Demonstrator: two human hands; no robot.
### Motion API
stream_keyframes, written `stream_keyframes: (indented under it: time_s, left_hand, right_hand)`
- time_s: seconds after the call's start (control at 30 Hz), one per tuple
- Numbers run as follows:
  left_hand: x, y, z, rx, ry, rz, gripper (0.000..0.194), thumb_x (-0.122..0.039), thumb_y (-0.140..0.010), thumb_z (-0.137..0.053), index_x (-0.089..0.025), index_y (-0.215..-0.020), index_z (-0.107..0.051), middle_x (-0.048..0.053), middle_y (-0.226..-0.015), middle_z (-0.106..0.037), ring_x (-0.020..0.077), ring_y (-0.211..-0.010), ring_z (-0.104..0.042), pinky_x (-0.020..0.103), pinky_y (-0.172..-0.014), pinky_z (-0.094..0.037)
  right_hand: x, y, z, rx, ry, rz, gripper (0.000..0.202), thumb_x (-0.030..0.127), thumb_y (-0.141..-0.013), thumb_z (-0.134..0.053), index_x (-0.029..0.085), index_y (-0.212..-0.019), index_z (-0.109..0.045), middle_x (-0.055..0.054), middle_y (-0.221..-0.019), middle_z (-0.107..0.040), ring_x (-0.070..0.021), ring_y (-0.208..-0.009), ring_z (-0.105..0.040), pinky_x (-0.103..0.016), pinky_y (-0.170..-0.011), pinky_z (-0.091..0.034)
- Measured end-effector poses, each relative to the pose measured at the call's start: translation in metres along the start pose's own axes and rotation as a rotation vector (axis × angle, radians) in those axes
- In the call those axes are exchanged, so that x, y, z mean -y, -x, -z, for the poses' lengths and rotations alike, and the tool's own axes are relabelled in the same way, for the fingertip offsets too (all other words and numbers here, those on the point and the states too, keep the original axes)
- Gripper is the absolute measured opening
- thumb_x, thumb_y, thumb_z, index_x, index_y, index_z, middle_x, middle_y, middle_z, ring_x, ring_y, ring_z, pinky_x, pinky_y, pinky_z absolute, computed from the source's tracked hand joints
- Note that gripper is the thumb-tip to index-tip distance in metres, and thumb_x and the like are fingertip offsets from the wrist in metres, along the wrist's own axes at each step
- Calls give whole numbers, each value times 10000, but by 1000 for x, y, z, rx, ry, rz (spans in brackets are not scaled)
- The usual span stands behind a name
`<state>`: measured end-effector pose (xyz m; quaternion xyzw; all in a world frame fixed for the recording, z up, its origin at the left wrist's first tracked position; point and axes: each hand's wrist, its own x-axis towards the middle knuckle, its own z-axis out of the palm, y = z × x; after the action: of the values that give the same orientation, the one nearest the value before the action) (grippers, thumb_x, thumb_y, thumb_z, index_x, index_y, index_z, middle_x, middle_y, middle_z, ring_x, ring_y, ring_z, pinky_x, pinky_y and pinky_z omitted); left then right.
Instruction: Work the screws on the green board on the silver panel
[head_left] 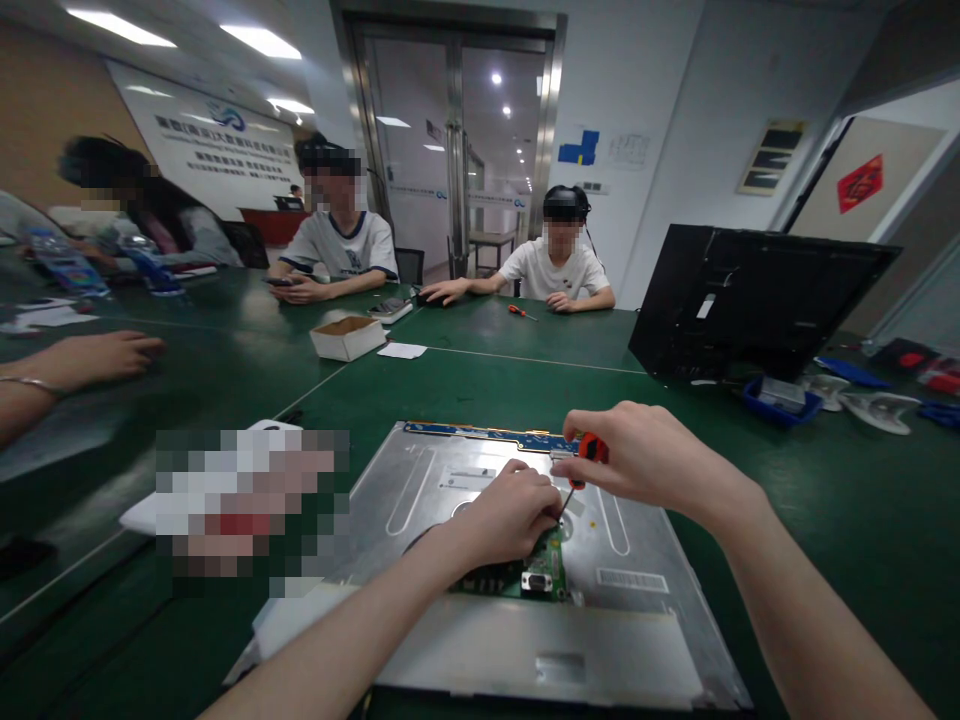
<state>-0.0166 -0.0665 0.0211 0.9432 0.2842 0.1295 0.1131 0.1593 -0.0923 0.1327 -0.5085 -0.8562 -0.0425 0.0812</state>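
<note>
My right hand grips the red and black handle of a screwdriver. Its thin shaft slants down to the edge of a green circuit board. Beside the tip, my left hand rests over the board with its fingers curled together; what they pinch, if anything, is hidden. Under both hands lies a silvery metal display panel, back side up. The board sits on the panel's middle and has a video connector at its near edge. Along the panel's far edge runs a narrow blue circuit strip.
A black monitor housing stands at the right, near a blue tray. Left of the panel lies a blurred-out pale object. A co-worker's hand reaches in from the left. Farther back are an open box, another screwdriver and several seated people.
</note>
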Motion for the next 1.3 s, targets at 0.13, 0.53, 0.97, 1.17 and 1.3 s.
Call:
stream_keyframes:
  time_s: [0.13,0.53,0.97,1.17,1.3]
  left_hand:
    - [-2,0,0,-3,-36,3,144,-57,-837,-587,-166,-743,-597,15,-830,-669,194,-853,-608,338,-877,-359]
    - [-3,-2,-3,-22,-155,-7,137,-124,-870,-614,-168,-744,-586,29,-851,-680,221,-879,-616,373,-903,-387]
    - [2,-2,-10,-17,-175,-15,109,-132,-868,-631,-166,-778,-579,34,-859,-672,221,-869,-616,373,-889,-393]
    - [5,-1,-13,-19,-190,-30,82,-101,-858,-604,-162,-807,-583,40,-859,-665,217,-831,-608,374,-870,-403]
    - [5,-2,-12,-21,-200,-33,124,-63,-852,-556,-168,-789,-578,45,-849,-667,223,-840,-614,386,-879,-401]
  right_hand:
    - [4,-3,-2,11,49,-53,286,435,-927,-513,257,-791,-690,-13,-651,-682,-173,-593,-605,-268,-489,-218]
    - [7,-2,-2,6,125,-45,308,533,-912,-497,251,-864,-611,-21,-688,-677,-189,-603,-607,-269,-485,-190]
    - [5,-3,-4,-1,112,-41,254,489,-900,-534,241,-883,-588,-22,-731,-700,-201,-635,-630,-270,-491,-192]
    - [7,-3,-4,14,10,9,126,251,-843,-586,222,-963,-559,-7,-771,-704,-177,-658,-631,-260,-503,-227]
    - [5,2,0,35,-66,85,202,230,-803,-628,238,-997,-574,7,-835,-711,-174,-725,-639,-249,-543,-283]
